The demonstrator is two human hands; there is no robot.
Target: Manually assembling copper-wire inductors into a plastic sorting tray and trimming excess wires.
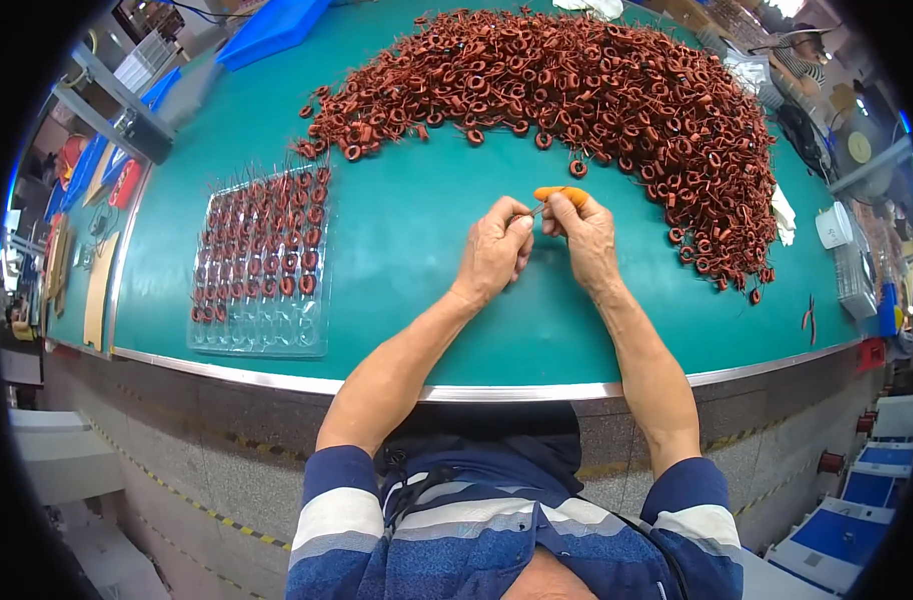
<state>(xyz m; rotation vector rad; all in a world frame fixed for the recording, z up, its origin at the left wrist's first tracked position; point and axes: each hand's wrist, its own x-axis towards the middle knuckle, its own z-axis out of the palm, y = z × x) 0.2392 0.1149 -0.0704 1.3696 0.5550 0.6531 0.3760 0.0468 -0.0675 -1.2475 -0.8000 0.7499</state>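
Over the green bench, my left hand (493,245) is closed, its fingertips pinching what looks like a copper-red wire-wound ring coil, mostly covered by the fingers. My right hand (584,235) grips an orange-handled tool (560,194), whose thin shaft points left to the left fingertips. Both hands nearly meet in front of a large heap of copper-red ring coils (536,80) with wire leads sticking out. To the left lies a clear plastic tray (258,342), its rows of pockets filled with coils except for several pockets near the front edge.
Red-handled pliers (808,318) lie at the bench's right side. Beyond them stand a white tub (832,228) and clear plastic boxes (856,285). A blue tray (271,32) sits at the far left. The bench's metal edge (521,393) runs close before me. Another person (802,62) is at the far right.
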